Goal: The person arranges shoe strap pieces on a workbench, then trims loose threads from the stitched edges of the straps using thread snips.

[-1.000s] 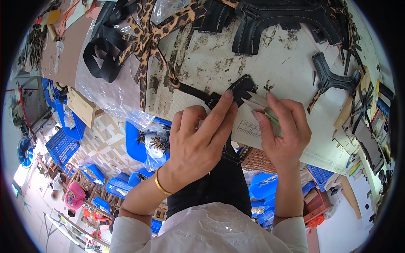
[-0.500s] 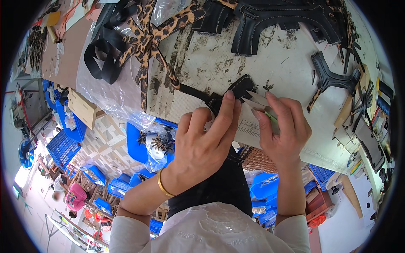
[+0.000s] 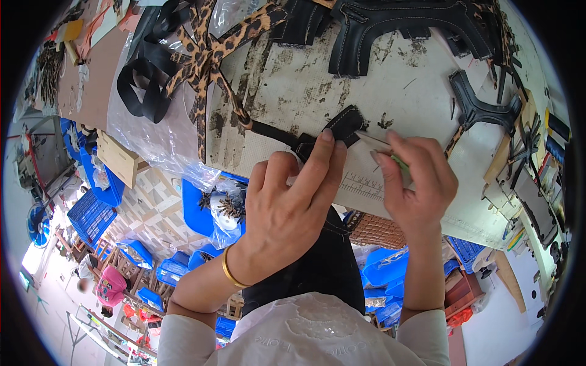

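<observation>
A black leather strap piece (image 3: 345, 124) with pale stitching lies on the worn work board, its frayed end pointing up and right. My left hand (image 3: 293, 192) holds it down, index and middle fingertips pressed on its lower part; the thumb is mostly hidden. Joined to that piece, a dark cord leads left to leopard-print straps (image 3: 209, 58) crossed in a star shape. My right hand (image 3: 421, 180) is closed around small thread snips (image 3: 373, 141) with a bit of green at the grip. Their pointed tip is beside the strap's frayed end.
Stitched black Y-shaped leather pieces (image 3: 400, 29) lie at the far side, with a smaller one (image 3: 485, 110) to the right. A coil of black ribbon (image 3: 143, 91) rests on clear plastic at left. Ruler marks show on the board (image 3: 287, 88). Blue bins (image 3: 196, 210) stand below the table edge.
The snips' two blades stood apart before and now look closed together. My right hand has shifted slightly right; my left hand and the strap have moved a little left.
</observation>
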### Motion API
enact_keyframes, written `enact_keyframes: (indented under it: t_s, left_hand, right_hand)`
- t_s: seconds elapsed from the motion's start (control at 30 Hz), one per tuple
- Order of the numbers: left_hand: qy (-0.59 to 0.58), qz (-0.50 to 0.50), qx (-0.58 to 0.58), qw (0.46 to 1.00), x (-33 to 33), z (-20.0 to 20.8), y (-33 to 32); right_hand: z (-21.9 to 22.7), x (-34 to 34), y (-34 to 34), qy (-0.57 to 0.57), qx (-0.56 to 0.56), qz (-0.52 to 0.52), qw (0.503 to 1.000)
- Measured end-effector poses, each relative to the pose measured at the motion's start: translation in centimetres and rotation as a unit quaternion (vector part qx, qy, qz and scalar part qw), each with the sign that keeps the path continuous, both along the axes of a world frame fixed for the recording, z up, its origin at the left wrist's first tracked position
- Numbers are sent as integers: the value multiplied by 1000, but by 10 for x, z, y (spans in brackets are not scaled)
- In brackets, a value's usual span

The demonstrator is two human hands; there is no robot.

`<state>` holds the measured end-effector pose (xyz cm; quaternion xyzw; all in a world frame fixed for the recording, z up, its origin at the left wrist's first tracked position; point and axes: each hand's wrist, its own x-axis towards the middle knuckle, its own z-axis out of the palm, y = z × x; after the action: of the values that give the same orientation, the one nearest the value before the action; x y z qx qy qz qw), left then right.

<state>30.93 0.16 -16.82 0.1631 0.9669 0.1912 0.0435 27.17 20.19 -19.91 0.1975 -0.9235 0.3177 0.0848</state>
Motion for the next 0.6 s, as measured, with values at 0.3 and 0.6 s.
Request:
enact_keyframes:
  t_s: [0.3,0.6]
  left_hand:
    - [5,6,-14,1000,-1,-2,5]
    - [79,-19,-38,996,2,-16,4]
  right_hand:
    - [5,-3,2,-15,25,-10,1000]
    - [9,-5,3,-30,22,-8,999]
